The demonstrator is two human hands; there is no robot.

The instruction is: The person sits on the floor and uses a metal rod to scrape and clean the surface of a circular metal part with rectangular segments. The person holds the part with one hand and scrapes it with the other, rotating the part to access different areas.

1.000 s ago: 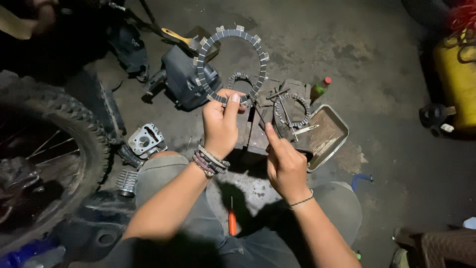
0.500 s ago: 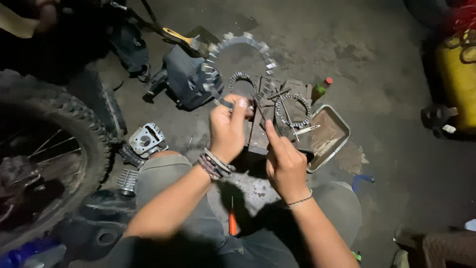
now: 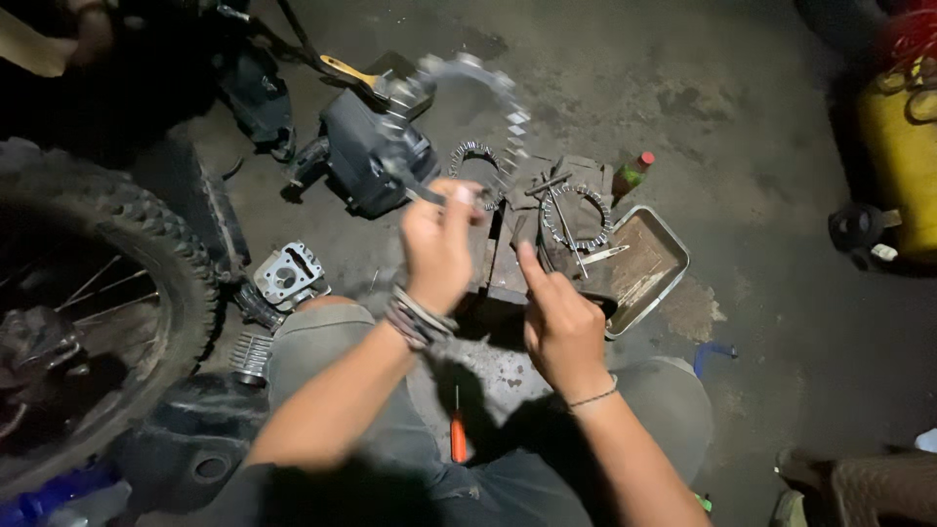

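Note:
My left hand (image 3: 439,244) holds up a large toothed ring-shaped clutch plate (image 3: 467,73), gripping its lower edge; the plate is blurred by motion. My right hand (image 3: 558,317) hovers just to the right, fingers loosely curled with the index finger raised, holding nothing that I can see. Beyond my hands lie more toothed rings (image 3: 576,217) and a smaller ring (image 3: 475,156) on the floor, with thin metal rods across them.
A metal tray (image 3: 644,268) sits to the right. A dark engine part (image 3: 366,151) lies beyond my left hand. A motorcycle tyre (image 3: 107,263) and a cylinder head (image 3: 288,276) are at left. An orange-handled screwdriver (image 3: 457,434) lies between my knees. A small green bottle (image 3: 632,176) stands behind the tray.
My left hand has tilted and swung the toothed plate, which now looks blurred and sits further left. My right hand has drawn back slightly from the plate.

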